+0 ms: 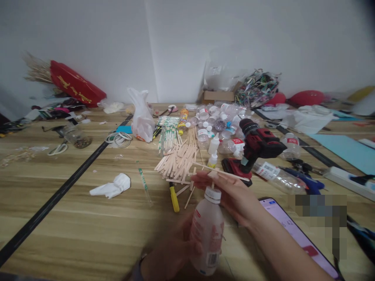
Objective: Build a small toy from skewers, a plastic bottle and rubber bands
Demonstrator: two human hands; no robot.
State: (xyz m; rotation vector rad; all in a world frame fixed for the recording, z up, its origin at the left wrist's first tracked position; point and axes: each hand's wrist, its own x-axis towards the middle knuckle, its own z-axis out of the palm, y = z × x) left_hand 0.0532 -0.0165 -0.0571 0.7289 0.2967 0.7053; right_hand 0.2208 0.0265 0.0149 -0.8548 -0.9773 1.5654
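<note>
A frosted plastic bottle point(206, 230) with pink print stands upright at the lower middle, and my left hand point(178, 249) is wrapped round its lower left side. Over the bottle's white neck ring, my right hand point(227, 187) has its fingers pressed together around a thin wooden stick point(231, 172) lying crosswise. A short piece of wood rises from the bottle mouth between the fingers. Behind the hands lies a pile of flat wooden sticks point(178, 160), with a yellow-handled screwdriver point(174, 200) in front of it.
A red and black drill point(258, 142) stands right of the pile, near clear bottles point(277, 177). A phone point(295, 234) lies at the right. Crumpled tissue point(113, 186) and a green-printed wrapper point(144, 185) lie left. A white plastic bag point(142, 117) stands behind.
</note>
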